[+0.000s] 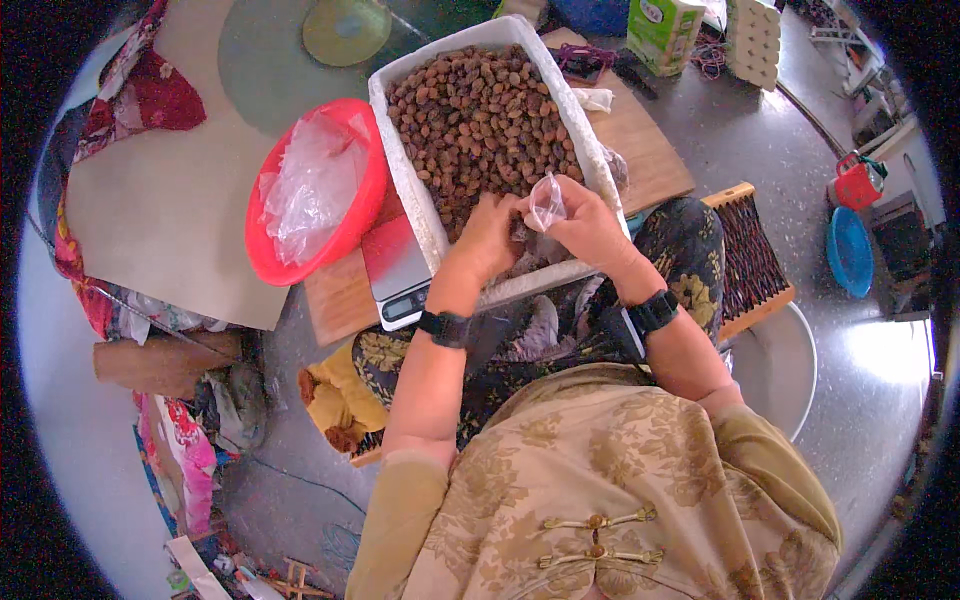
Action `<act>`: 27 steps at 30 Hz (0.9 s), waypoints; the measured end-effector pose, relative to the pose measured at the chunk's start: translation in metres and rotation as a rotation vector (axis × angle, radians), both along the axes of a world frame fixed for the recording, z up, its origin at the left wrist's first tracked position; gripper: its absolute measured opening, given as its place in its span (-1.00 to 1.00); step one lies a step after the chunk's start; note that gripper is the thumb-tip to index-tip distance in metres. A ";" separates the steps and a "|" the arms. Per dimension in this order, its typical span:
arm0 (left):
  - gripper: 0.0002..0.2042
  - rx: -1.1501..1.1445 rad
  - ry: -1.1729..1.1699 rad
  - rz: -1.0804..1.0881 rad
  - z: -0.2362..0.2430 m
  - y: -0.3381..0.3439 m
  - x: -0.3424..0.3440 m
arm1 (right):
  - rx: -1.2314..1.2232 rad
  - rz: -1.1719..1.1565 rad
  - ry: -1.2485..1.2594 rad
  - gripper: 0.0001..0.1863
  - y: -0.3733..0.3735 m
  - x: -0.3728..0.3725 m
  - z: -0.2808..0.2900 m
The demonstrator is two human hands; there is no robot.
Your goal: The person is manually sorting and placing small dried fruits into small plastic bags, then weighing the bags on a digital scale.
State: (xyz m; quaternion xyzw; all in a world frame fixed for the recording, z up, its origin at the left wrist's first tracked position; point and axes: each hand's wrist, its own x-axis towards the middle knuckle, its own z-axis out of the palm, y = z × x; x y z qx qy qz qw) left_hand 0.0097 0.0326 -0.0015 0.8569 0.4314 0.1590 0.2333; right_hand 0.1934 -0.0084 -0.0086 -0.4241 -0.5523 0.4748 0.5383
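Note:
A white foam box (382,110) holds brown, round dried nuts or fruits (470,110). My right hand (585,232) is closed on a small clear plastic bag (547,198) over the box's near part. My left hand (485,240) is closed beside it, fingertips at the bag's lower left; what they grip is hidden. A silver scale (395,265) with a small display is at the box's left, next to a red bowl (262,225) of clear plastic bags (310,180).
Wooden boards (650,150) lie around the box. A slatted seat (750,255), a white basin (795,370), a blue basin (848,255) and a red container (850,182) are to the right. A green pack (660,35) is at the back; fabric (150,90) lies left.

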 end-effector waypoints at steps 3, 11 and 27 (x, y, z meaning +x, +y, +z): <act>-0.57 0.025 -0.046 0.012 -0.012 0.003 -0.004 | 0.006 0.021 -0.003 -0.77 0.000 -0.003 0.004; -0.70 0.067 -0.005 0.141 -0.004 -0.001 -0.003 | -0.081 0.097 -0.013 -0.83 -0.005 -0.001 0.021; -0.78 0.073 -0.438 0.027 0.093 -0.034 0.024 | -0.006 0.050 -0.054 -0.60 -0.004 0.000 0.010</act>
